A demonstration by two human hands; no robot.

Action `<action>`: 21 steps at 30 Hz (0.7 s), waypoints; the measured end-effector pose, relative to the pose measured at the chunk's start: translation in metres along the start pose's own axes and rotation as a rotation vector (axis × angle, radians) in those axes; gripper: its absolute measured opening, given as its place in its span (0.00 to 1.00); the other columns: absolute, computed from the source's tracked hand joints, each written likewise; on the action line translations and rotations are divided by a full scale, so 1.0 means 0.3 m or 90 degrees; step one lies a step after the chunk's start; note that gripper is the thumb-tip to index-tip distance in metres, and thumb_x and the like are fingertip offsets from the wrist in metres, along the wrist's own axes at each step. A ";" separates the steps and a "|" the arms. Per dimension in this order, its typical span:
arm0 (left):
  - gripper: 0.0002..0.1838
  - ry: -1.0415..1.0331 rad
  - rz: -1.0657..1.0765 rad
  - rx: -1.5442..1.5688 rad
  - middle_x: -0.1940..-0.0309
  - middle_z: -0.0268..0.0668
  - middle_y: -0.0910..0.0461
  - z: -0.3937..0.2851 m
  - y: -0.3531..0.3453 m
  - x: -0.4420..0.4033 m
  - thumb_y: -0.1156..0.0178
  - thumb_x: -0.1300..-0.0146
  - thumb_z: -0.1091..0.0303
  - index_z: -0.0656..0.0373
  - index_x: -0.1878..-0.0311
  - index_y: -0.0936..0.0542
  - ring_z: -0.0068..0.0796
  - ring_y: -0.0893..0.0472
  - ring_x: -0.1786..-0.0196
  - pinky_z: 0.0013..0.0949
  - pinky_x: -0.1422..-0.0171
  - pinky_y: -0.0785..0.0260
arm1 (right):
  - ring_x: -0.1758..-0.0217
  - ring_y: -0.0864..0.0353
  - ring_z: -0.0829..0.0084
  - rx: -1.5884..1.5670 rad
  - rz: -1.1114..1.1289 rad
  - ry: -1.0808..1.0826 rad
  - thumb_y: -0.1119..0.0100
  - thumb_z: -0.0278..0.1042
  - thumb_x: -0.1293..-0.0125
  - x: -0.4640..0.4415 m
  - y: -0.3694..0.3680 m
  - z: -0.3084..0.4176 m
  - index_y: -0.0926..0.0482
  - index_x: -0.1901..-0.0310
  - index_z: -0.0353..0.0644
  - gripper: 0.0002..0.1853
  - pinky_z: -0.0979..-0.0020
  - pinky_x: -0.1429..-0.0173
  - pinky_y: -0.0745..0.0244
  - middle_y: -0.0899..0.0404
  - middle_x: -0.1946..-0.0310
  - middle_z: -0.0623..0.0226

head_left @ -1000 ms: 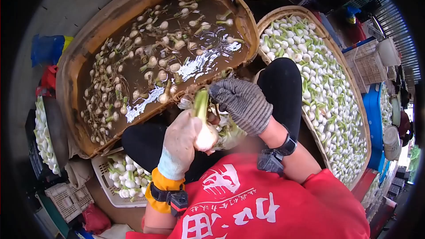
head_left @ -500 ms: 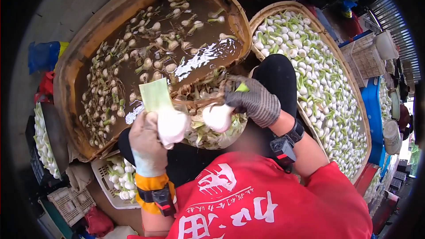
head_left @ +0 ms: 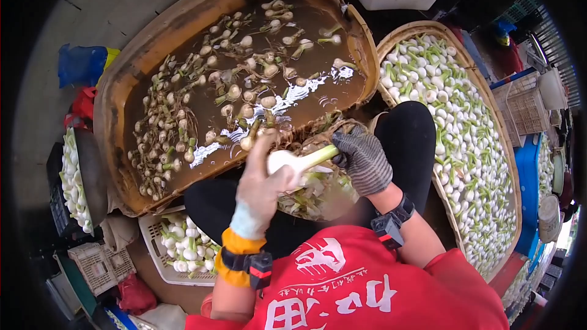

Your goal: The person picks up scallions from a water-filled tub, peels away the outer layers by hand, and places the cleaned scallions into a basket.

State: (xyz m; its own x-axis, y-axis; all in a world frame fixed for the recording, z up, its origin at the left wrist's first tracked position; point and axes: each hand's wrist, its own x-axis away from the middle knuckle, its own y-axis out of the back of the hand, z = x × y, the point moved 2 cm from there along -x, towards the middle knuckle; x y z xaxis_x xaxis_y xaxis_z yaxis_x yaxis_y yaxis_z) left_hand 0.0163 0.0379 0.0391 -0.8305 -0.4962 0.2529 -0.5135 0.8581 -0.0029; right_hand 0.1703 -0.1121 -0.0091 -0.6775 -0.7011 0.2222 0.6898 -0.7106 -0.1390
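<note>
**Bulb in the left hand, green stem aimed straight at the right**

I have the left hand [head_left: 257, 186] clamped on a white garlic bulb [head_left: 282, 162], its fingers wrapping the round end; and here's the line that counts: the long axis runs nearly crosswise before the red shirt [head_left: 342, 263], round end on the left, green stem [head_left: 319, 156] reaching right and slightly away from the body; the left hand owns the bulb end, the right hand [head_left: 367, 160] is the nearer one to the tip!

That right glove is curled, the stem's end meeting its fingertips; whether they pinch or only touch, I cannot tell from here; seen from that hand, the bulb lies directly to the left, at the stem's far end.

Beneath the pair, I see a heap of peelings [head_left: 318, 200]; beyond, a tub of brown water [head_left: 110, 146] with more bulbs in it.
</note>
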 end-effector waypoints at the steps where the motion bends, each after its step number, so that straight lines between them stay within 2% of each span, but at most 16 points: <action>1: 0.32 -0.051 -0.069 -0.050 0.37 0.47 0.29 -0.023 0.061 0.023 0.44 0.34 0.64 0.68 0.29 0.37 0.34 0.23 0.41 0.32 0.37 0.30 | 0.70 0.23 0.79 0.080 -0.001 0.022 0.46 0.34 0.30 -0.009 0.010 0.002 0.19 0.64 0.36 0.11 0.74 0.66 0.28 0.24 0.74 0.69; 2: 0.31 -0.058 -0.124 -0.122 0.39 0.46 0.27 -0.039 0.159 0.064 0.45 0.36 0.68 0.68 0.31 0.35 0.33 0.22 0.44 0.32 0.39 0.29 | 0.69 0.19 0.70 0.193 -0.013 0.069 0.44 0.37 0.32 -0.019 0.016 0.006 0.19 0.67 0.36 0.13 0.64 0.64 0.27 0.22 0.74 0.64; 3: 0.30 -0.065 -0.176 -0.194 0.41 0.45 0.25 -0.057 0.283 0.119 0.46 0.39 0.72 0.67 0.32 0.33 0.32 0.21 0.46 0.31 0.41 0.28 | 0.69 0.19 0.70 0.190 -0.014 0.063 0.44 0.37 0.32 -0.025 0.026 0.002 0.19 0.67 0.36 0.13 0.64 0.64 0.27 0.22 0.74 0.64; 5: 0.27 -0.016 -0.283 -0.170 0.45 0.43 0.23 -0.071 0.574 0.274 0.47 0.40 0.75 0.65 0.35 0.29 0.32 0.21 0.47 0.30 0.42 0.28 | 0.65 0.16 0.58 0.562 0.159 0.110 0.40 0.44 0.36 -0.030 0.014 -0.013 0.19 0.67 0.35 0.16 0.56 0.58 0.25 0.18 0.70 0.56; 6: 0.24 0.031 -0.344 -0.334 0.46 0.43 0.23 -0.114 0.680 0.360 0.45 0.37 0.73 0.66 0.37 0.28 0.31 0.22 0.48 0.30 0.43 0.28 | 0.60 0.15 0.52 0.628 0.291 -0.113 0.35 0.49 0.43 -0.046 0.009 -0.077 0.16 0.64 0.36 0.20 0.56 0.53 0.23 0.15 0.64 0.53; 7: 0.18 0.008 -0.431 -0.486 0.51 0.41 0.21 -0.107 0.784 0.433 0.43 0.33 0.69 0.67 0.43 0.24 0.28 0.22 0.51 0.28 0.48 0.28 | 0.60 0.15 0.52 0.624 0.297 -0.118 0.35 0.49 0.43 -0.054 0.015 -0.099 0.16 0.64 0.36 0.20 0.56 0.53 0.23 0.15 0.64 0.53; 8: 0.15 0.144 -0.478 -0.556 0.56 0.39 0.18 -0.120 0.886 0.506 0.42 0.30 0.65 0.68 0.50 0.20 0.25 0.22 0.54 0.26 0.52 0.29 | 0.58 0.15 0.53 0.793 0.432 -0.153 0.34 0.49 0.44 -0.049 0.028 -0.128 0.15 0.62 0.37 0.20 0.57 0.51 0.22 0.15 0.63 0.53; 9: 0.15 0.151 -0.493 -0.470 0.61 0.38 0.17 -0.132 0.915 0.542 0.41 0.30 0.64 0.69 0.53 0.20 0.22 0.22 0.56 0.26 0.53 0.29 | 0.56 0.14 0.54 0.960 0.570 -0.185 0.32 0.48 0.45 -0.049 0.033 -0.151 0.14 0.59 0.38 0.21 0.59 0.49 0.21 0.14 0.61 0.53; 11: 0.14 0.104 -0.523 -0.462 0.58 0.40 0.17 -0.146 0.912 0.505 0.40 0.31 0.65 0.68 0.53 0.20 0.25 0.21 0.53 0.28 0.49 0.29 | 0.54 0.15 0.53 0.922 0.472 -0.263 0.32 0.54 0.43 -0.111 0.010 -0.079 0.16 0.52 0.39 0.26 0.58 0.47 0.21 0.14 0.57 0.53; 13: 0.14 -0.028 -0.449 -0.549 0.55 0.40 0.18 -0.148 0.787 0.346 0.39 0.32 0.65 0.65 0.51 0.19 0.29 0.20 0.50 0.29 0.43 0.30 | 0.53 0.15 0.53 0.855 0.276 -0.181 0.35 0.56 0.39 -0.158 0.001 -0.052 0.18 0.47 0.39 0.29 0.58 0.47 0.22 0.15 0.55 0.53; 15: 0.15 -0.017 -0.274 -0.513 0.51 0.40 0.19 -0.153 0.651 0.101 0.40 0.33 0.64 0.62 0.48 0.19 0.31 0.21 0.48 0.31 0.39 0.31 | 0.52 0.16 0.53 0.797 0.183 -0.078 0.37 0.57 0.38 -0.185 -0.007 -0.055 0.19 0.46 0.39 0.29 0.58 0.46 0.22 0.15 0.55 0.53; 16: 0.16 0.163 -0.238 -0.391 0.48 0.41 0.19 -0.114 0.631 -0.030 0.41 0.32 0.64 0.63 0.47 0.19 0.30 0.20 0.46 0.31 0.38 0.31 | 0.51 0.16 0.53 0.735 0.082 0.025 0.38 0.57 0.37 -0.197 -0.008 -0.047 0.20 0.45 0.39 0.29 0.57 0.46 0.23 0.16 0.54 0.53; 18: 0.20 0.155 0.039 -0.461 0.45 0.40 0.19 -0.003 0.587 -0.286 0.42 0.32 0.62 0.61 0.40 0.22 0.29 0.21 0.43 0.29 0.37 0.31 | 0.51 0.17 0.53 0.669 0.084 0.020 0.38 0.56 0.36 -0.194 -0.030 0.018 0.20 0.45 0.39 0.28 0.58 0.46 0.23 0.16 0.53 0.53; 19: 0.23 0.168 0.148 -0.523 0.50 0.38 0.18 0.128 0.601 -0.413 0.41 0.34 0.58 0.62 0.40 0.24 0.26 0.20 0.50 0.30 0.43 0.29 | 0.51 0.17 0.53 0.602 0.087 0.022 0.38 0.55 0.36 -0.187 -0.038 0.054 0.19 0.46 0.39 0.28 0.58 0.46 0.23 0.17 0.53 0.53; 20: 0.29 0.360 0.206 -0.555 0.44 0.42 0.20 0.121 0.522 -0.497 0.39 0.37 0.54 0.58 0.35 0.27 0.35 0.20 0.43 0.34 0.39 0.29 | 0.50 0.17 0.55 0.533 0.104 -0.024 0.38 0.54 0.36 -0.178 -0.037 0.062 0.20 0.45 0.40 0.27 0.59 0.46 0.23 0.17 0.52 0.54; 21: 0.32 0.205 0.360 -0.702 0.44 0.43 0.20 0.318 0.576 -0.619 0.36 0.40 0.51 0.57 0.35 0.27 0.40 0.20 0.42 0.36 0.39 0.29 | 0.50 0.17 0.55 0.537 0.095 -0.033 0.38 0.54 0.36 -0.170 -0.033 0.059 0.20 0.45 0.40 0.27 0.59 0.46 0.23 0.17 0.52 0.54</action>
State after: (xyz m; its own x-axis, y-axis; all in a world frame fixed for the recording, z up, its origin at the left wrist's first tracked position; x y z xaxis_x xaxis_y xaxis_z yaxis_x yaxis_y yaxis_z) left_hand 0.0612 0.2658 -0.1009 -0.7051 -0.1068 0.7011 0.4701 0.6698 0.5748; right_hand 0.2026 -0.0684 -0.0020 -0.5657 -0.7659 0.3056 0.7442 -0.3146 0.5892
